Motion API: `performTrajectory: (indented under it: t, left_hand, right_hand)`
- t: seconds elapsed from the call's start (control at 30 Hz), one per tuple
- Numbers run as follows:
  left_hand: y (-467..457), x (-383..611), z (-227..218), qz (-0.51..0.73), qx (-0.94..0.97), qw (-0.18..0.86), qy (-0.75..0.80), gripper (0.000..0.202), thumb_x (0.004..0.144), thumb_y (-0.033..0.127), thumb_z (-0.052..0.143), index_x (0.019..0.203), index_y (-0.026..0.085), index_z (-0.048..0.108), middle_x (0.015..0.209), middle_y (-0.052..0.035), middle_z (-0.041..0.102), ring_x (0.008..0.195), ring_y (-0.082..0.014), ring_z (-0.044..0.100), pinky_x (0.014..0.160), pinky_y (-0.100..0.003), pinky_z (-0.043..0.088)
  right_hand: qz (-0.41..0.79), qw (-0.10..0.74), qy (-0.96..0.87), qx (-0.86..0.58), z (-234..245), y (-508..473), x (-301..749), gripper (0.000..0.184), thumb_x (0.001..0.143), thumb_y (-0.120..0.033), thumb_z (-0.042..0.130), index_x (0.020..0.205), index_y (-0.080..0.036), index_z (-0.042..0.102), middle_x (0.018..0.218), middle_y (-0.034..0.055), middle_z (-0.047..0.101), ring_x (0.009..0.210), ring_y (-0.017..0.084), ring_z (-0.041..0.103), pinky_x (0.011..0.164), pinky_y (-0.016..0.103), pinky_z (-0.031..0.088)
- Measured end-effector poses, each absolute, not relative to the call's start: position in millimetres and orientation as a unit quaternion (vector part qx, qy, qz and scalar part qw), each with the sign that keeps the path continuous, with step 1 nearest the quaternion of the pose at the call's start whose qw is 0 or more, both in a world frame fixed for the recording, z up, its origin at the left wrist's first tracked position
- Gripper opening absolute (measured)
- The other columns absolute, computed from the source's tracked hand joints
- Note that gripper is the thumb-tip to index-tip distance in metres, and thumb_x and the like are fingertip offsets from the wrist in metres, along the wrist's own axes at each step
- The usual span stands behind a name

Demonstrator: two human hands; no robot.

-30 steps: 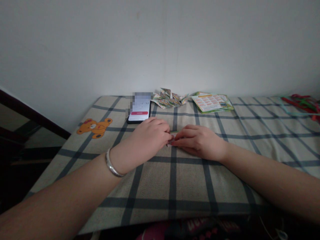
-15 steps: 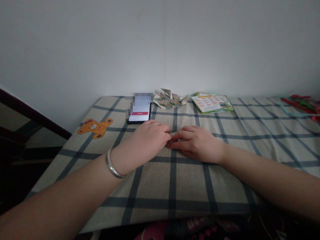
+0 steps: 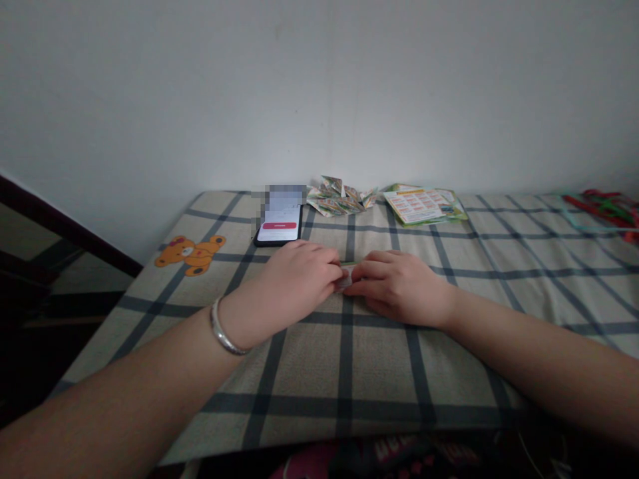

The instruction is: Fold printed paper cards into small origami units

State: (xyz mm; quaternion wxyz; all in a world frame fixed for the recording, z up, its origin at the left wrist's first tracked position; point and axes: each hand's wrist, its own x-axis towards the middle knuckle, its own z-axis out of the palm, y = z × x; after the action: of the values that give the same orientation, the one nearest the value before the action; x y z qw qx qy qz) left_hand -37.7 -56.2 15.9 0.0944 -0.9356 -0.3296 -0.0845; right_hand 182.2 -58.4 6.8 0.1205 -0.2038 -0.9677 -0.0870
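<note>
Between my two hands a small piece of printed paper lies on the checked tablecloth, mostly covered by my fingers. My left hand, with a silver bangle at the wrist, has its fingers closed down on the paper's left side. From the right, my right hand presses its bent fingers on the other side. A narrow strip of the paper shows in the gap between the fingertips; its fold and full shape are hidden.
A phone with a lit screen lies beyond my left hand. Several folded paper pieces are heaped beside it. Printed sheets are stacked farther right. Red and green items lie at the far right. A bear picture is at left.
My right fingertips have slid slightly right, away from my left fingers, so more of the paper shows between them. My left hand stays nearly in place.
</note>
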Motion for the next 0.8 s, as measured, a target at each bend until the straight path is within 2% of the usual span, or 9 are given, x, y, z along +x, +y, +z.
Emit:
performTrajectory:
  t: [0.17, 0.57, 0.8]
  left_hand:
    - [-55.5, -37.4, 11.8, -0.089, -0.932, 0.094, -0.339, 0.012, 0.085, 0.031, 0.064, 0.089, 0.021, 0.07, 0.095, -0.0031, 0.064, 0.09, -0.0224, 0.059, 0.08, -0.038, 0.045]
    - [-49.5, -38.7, 10.8, -0.099, -0.934, 0.032, -0.343, 0.014, 0.09, 0.027, 0.059, 0.091, 0.022, 0.072, 0.095, -0.0017, 0.064, 0.09, -0.0182, 0.06, 0.079, -0.033, 0.046]
    - [-53.1, -37.2, 12.1, -0.091, -0.93, 0.055, -0.352, 0.012, 0.087, 0.029, 0.061, 0.09, 0.022, 0.071, 0.095, -0.0015, 0.064, 0.09, -0.02, 0.06, 0.078, -0.035, 0.046]
  right_hand:
    - [-0.094, 0.113, -0.97, -0.194, 6.9, -58.2, 182.5, 0.026, 0.095, -0.029, 0.049, 0.113, -0.023, 0.067, 0.108, 0.0055, 0.068, 0.088, 0.021, 0.057, 0.074, 0.036, 0.046]
    - [-0.062, 0.133, -0.972, -0.184, 4.9, -52.0, 186.3, 0.027, 0.094, -0.027, 0.05, 0.115, -0.025, 0.068, 0.113, 0.0037, 0.068, 0.091, 0.02, 0.057, 0.077, 0.035, 0.047]
    - [-0.075, 0.125, -0.972, -0.187, 7.3, -53.8, 186.2, 0.027, 0.095, -0.027, 0.048, 0.114, -0.024, 0.068, 0.112, 0.0031, 0.069, 0.09, 0.021, 0.057, 0.075, 0.035, 0.047]
